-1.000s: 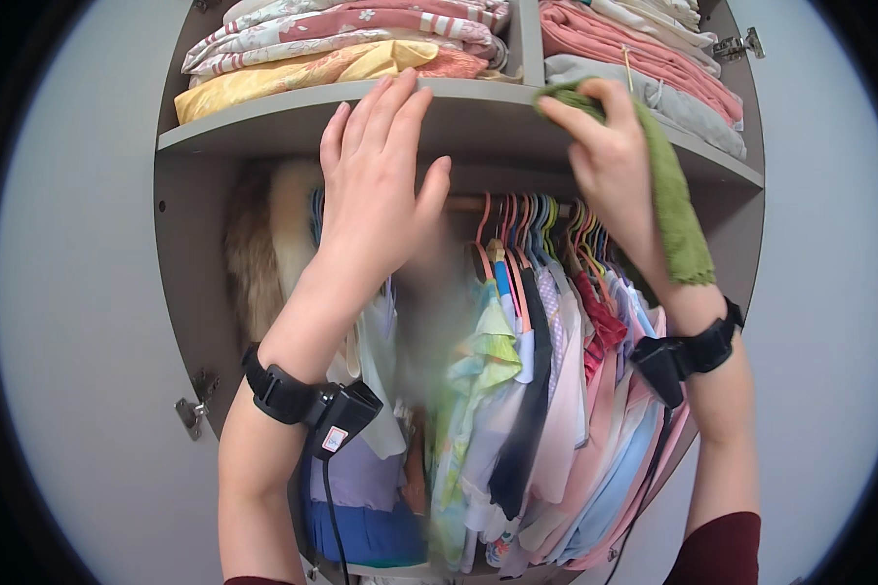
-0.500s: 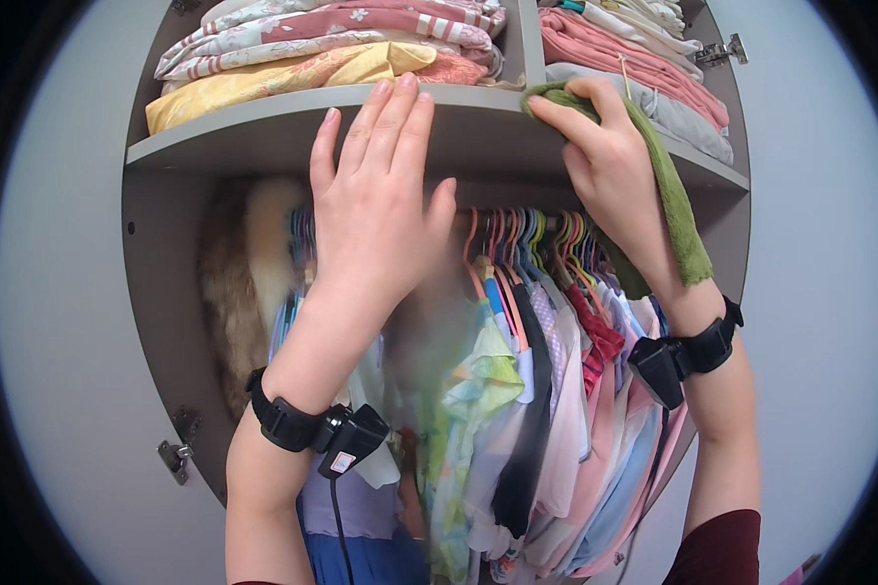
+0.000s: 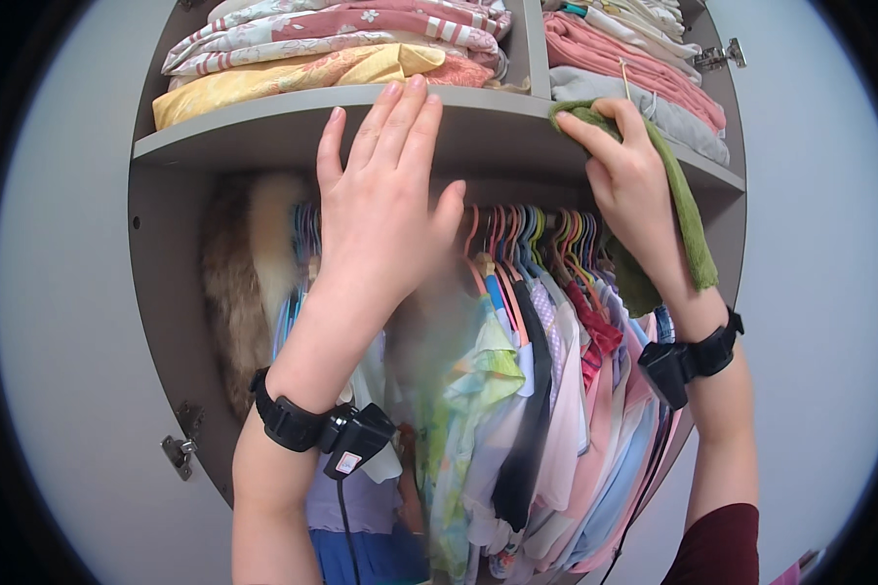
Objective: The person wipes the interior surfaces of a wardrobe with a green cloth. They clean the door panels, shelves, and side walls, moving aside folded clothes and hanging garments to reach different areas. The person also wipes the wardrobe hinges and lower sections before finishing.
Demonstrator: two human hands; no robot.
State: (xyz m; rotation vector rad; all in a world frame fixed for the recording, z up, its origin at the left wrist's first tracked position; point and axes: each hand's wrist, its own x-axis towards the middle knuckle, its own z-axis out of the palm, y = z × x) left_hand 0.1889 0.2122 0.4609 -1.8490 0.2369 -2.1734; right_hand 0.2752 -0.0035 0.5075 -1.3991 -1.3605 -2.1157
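Note:
My left hand (image 3: 385,195) is raised with its fingers stretched out, its fingertips at the front edge of the wardrobe shelf (image 3: 263,118), and nothing is in it. A green cloth (image 3: 688,210) is gripped in my right hand (image 3: 624,166), pressed against the same shelf edge further right. The cloth drapes over the back of that hand down to the wrist. Folded yellow fabric (image 3: 293,83) lies on the shelf just above my left fingertips. Folded grey fabric (image 3: 663,117) lies near my right hand.
Beneath the shelf, several clothes (image 3: 537,419) hang on coloured hangers from a rail. A furry brown garment (image 3: 234,283) hangs at the left. An upright divider (image 3: 534,49) splits the upper shelf. Open white doors (image 3: 78,322) with metal hinges (image 3: 178,454) flank the wardrobe.
My right hand and the green cloth have shifted slightly right and down along the shelf edge. The left hand stays outstretched in nearly the same place, and the view has moved a little.

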